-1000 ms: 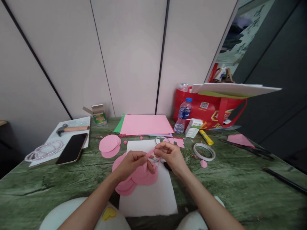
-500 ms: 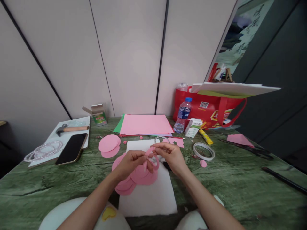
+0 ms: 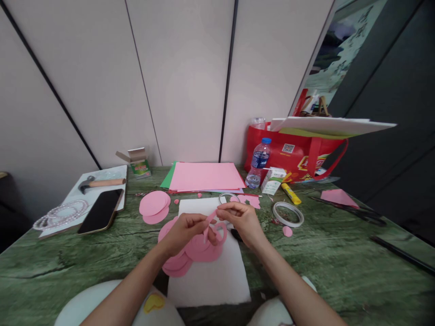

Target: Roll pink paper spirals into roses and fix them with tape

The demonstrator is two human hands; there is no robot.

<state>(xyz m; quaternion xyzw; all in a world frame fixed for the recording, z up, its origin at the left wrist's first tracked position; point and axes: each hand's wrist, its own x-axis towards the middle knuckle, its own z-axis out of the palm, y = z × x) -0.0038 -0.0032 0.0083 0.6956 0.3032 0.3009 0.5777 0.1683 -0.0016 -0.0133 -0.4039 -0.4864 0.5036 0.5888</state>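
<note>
Left hand (image 3: 185, 232) and right hand (image 3: 242, 219) are pinching a pink paper strip (image 3: 211, 216) between them, its held stretch slanting rightward toward the worktop's (image 3: 326, 262) far edge, its curl hanging nearer the right

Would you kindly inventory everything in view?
strip: one, pink, between hands
discs: several, pink, on sheet and leftward
sheet: one, white, front centre
paper stack: one, pink on top, back centre
box: one, green, back left
board: one, white, left
hammer: one, brown handle, on board
bead strands: several, pinkish, left
phone: one, black, left
bottle: one, clear, back right
bag: one, red, right
carton: one, white, right
tube: one, yellow, right
tape roll: one, white, right
ring: one, silver, beyond hands
scraps: several, pink, scattered
scissors: one pair, black, right
rod: one, black, far right
table: one, green, beneath
wall: one, pale, behind
left hand, right hand: one each, pinching strip
legs: two, white cloth, bottom
</note>
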